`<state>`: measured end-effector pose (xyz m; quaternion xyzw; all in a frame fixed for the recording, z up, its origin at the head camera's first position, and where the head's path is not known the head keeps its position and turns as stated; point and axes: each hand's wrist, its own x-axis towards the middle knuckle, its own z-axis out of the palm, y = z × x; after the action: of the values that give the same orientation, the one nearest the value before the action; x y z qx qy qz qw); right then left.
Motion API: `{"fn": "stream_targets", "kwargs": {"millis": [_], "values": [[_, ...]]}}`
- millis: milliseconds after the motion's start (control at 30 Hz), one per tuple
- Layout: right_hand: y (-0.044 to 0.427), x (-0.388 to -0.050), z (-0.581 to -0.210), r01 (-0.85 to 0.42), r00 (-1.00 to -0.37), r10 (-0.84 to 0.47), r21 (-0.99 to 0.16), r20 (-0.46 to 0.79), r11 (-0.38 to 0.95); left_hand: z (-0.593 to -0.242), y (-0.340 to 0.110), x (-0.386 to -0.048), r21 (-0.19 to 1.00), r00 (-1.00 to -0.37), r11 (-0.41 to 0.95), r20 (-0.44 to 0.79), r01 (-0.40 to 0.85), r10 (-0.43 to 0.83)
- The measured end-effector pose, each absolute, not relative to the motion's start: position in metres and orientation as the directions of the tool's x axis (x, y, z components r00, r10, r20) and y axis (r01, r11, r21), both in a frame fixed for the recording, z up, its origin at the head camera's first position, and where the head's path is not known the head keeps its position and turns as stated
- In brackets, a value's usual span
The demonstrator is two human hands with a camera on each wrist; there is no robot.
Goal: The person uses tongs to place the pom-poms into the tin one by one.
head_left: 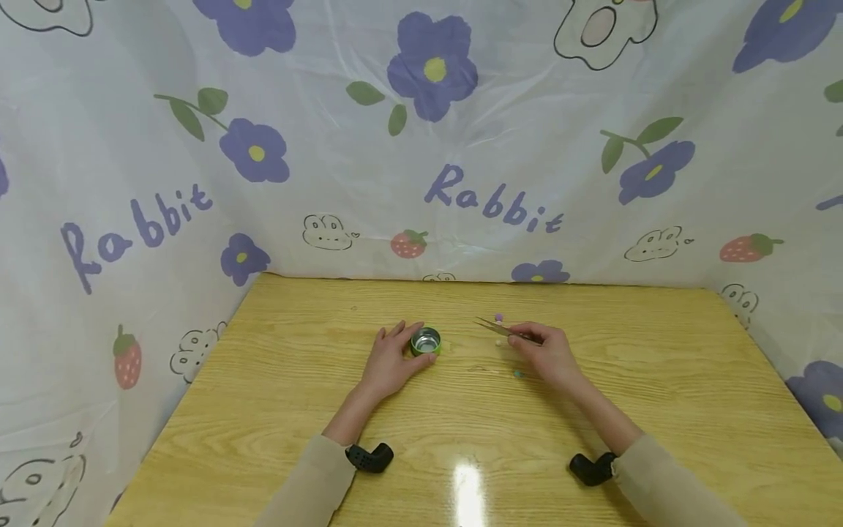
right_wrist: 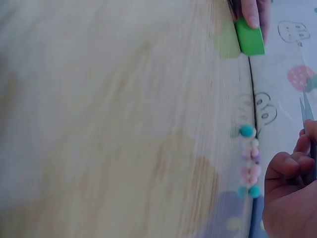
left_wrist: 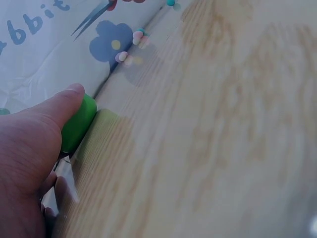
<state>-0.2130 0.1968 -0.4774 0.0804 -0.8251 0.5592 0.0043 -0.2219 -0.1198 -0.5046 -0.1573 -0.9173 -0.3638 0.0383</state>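
Observation:
Between thumb and fingers, my left hand (head_left: pixel 390 364) holds a small round green tin (head_left: pixel 426 342) upright on the table. The tin has no lid on, and its shiny metal inside shows in the head view. My right hand (head_left: pixel 546 355) pinches a pair of metal tweezers (head_left: pixel 495 326), points toward the left and slightly apart, with nothing between them. Below and around the tweezers lie small coloured balls: a purple ball (head_left: pixel 498 318), a whitish ball (head_left: pixel 498 342) and a teal ball (head_left: pixel 518 373). The right wrist view shows pink balls (right_wrist: pixel 254 171) among them.
The wooden table (head_left: pixel 428 417) spreads out under both hands. A white curtain (head_left: pixel 369 168) printed with flowers and rabbits hangs behind it and at the sides. A thin pale piece (head_left: pixel 484 370), too small to identify, lies between the hands.

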Motion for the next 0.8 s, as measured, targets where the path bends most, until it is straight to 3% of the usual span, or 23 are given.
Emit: {"fn": "stream_targets", "kwargs": {"millis": [600, 800], "values": [[0.247, -0.211, -0.489, -0.079, -0.997, -0.019, -0.890, 0.078, 0.449, -0.504, -0.120, -0.222, 0.655, -0.945, 0.682, 0.198, 0.326, 0.262], [0.259, -0.212, -0.490, -0.002, -1.000, 0.020, -0.896, 0.012, 0.444, -0.504, -0.120, -0.221, 0.659, -0.944, 0.677, 0.197, 0.326, 0.264]]}}
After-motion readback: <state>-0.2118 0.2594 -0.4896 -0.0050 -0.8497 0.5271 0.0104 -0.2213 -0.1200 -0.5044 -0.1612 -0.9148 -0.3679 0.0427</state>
